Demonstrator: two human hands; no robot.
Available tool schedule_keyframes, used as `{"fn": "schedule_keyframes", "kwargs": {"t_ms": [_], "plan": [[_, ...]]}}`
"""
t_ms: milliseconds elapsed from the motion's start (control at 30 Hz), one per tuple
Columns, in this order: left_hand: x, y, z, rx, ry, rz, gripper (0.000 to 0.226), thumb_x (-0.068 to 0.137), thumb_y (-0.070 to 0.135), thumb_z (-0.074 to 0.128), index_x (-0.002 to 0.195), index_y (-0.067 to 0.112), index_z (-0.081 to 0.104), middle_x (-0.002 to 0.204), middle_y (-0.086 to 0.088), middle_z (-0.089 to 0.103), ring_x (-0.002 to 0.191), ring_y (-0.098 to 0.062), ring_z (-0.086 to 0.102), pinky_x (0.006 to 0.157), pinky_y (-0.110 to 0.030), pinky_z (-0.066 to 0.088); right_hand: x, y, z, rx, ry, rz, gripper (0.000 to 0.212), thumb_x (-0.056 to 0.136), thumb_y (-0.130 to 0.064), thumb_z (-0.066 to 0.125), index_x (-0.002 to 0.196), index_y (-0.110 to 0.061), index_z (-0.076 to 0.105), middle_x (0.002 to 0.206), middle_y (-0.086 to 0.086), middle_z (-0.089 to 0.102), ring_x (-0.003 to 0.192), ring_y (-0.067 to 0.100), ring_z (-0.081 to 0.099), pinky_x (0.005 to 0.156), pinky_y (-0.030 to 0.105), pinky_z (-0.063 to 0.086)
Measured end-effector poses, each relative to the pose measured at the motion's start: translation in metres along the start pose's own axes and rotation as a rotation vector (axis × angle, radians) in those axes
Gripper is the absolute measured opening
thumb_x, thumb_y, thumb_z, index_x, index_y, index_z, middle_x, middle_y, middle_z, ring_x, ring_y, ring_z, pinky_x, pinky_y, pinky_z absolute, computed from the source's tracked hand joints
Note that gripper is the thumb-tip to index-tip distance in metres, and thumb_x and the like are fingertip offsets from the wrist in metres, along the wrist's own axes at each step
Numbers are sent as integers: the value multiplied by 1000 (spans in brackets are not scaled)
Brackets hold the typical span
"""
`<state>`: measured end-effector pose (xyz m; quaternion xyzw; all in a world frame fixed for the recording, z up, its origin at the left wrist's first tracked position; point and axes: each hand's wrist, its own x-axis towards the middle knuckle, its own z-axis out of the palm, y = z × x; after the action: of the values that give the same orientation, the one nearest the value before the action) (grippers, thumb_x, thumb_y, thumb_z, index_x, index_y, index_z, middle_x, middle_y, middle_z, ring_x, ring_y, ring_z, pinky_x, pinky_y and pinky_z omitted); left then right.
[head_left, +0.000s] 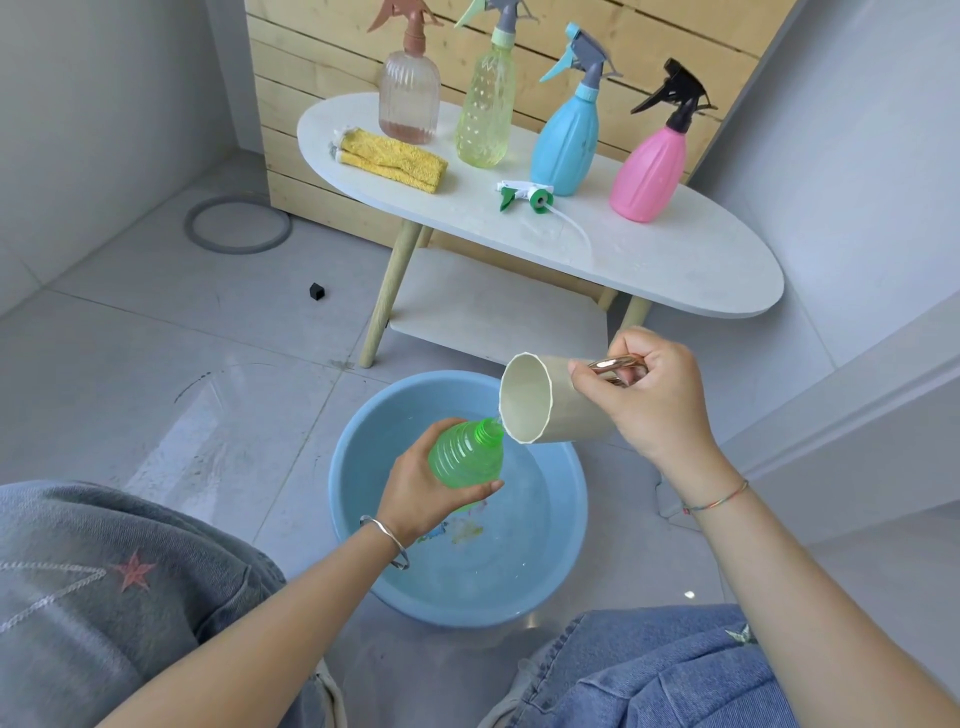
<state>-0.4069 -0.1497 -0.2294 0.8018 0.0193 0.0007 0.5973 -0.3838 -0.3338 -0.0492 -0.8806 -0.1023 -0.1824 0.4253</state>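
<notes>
- Table (675, 260): white and oval, on pale wooden legs, from upper centre to the right of the frame, with a shelf (493, 306) under it.
- Four spray bottles stand in a row on the table: from the left, clear bottle (409, 98), yellow bottle (485, 114), blue bottle (563, 140), pink bottle (649, 171).
- Cloth (392, 161): yellow, folded, on the table's left end, just in front of the clear bottle.
- Spray head (524, 196): green and white, lying on the table just in front of the blue bottle, its tube trailing right.
- Panel (322, 67): wooden slats, behind the table.
- Basin (347, 467): blue, on the floor at lower centre, with water in it.
- Ring (236, 249): grey, flat on the floor at left.
- Block (317, 291): small, black, on the floor between ring and table.
</notes>
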Motion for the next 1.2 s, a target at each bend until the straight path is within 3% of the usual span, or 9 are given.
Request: {"fn": "schedule_keyframes", "kwargs": {"t_ms": [133,300,567,700,833,900,1000,1133,1200], "plan": [[0,0,0,-13,-5,3,71,53,47,91,114,42,55,107,29,62,104,10,55,85,-2,39,0,-3,1,-33,-2,-32,44,68,-16,75,54,-14,33,53,-6,28,50,8,28,48,16,19],[0,-1,1,-23,-3,1,76,48,57,87,116,41,56,107,25,64,106,3,57,91,-16,44,0,-2,3,-67,-7,-58,45,68,-12,76,54,-5,34,54,-5,28,51,8,27,48,17,19],[-1,0,2,-25,-2,-3,75,54,47,91,119,38,55,111,25,62,108,4,56,91,-14,42,1,-5,4,-41,2,-35,48,70,-8,77,53,-13,32,53,-5,27,51,8,26,48,17,19],[-1,2,2,-66,7,-8,76,54,45,92,120,36,56,114,23,63,111,5,55,91,-8,40,5,3,4,132,40,137,47,73,-8,76,54,-7,34,53,-1,26,52,10,24,50,22,20],[0,9,0,-123,22,-1,69,57,36,93,116,38,57,110,22,65,108,5,57,86,-2,39,7,15,1,369,82,305,40,73,-11,76,60,2,40,61,10,40,62,19,39,63,28,35],[2,15,-2,-138,31,13,68,57,34,93,115,37,57,109,22,65,107,5,58,87,-3,39,10,21,-2,476,116,395,37,73,-11,75,59,-2,42,62,11,44,64,19,46,69,31,38],[8,28,-7,-158,42,32,68,58,33,93,116,34,58,107,21,67,105,3,60,88,-7,43,14,29,-6,637,151,482,47,73,-13,75,51,-20,35,51,-4,40,57,14,44,70,30,36],[16,50,-17,-192,53,50,63,58,30,93,110,40,58,104,18,68,99,2,63,79,-8,47,19,33,-8,808,204,539,40,82,-7,67,61,-20,36,44,-11,32,45,7,38,66,26,37],[21,63,-21,-205,49,56,66,54,41,91,111,39,59,104,15,69,99,-1,63,80,-11,50,22,33,-12,886,216,555,34,83,-9,66,62,-21,42,48,-9,26,48,9,31,67,26,35]]}}
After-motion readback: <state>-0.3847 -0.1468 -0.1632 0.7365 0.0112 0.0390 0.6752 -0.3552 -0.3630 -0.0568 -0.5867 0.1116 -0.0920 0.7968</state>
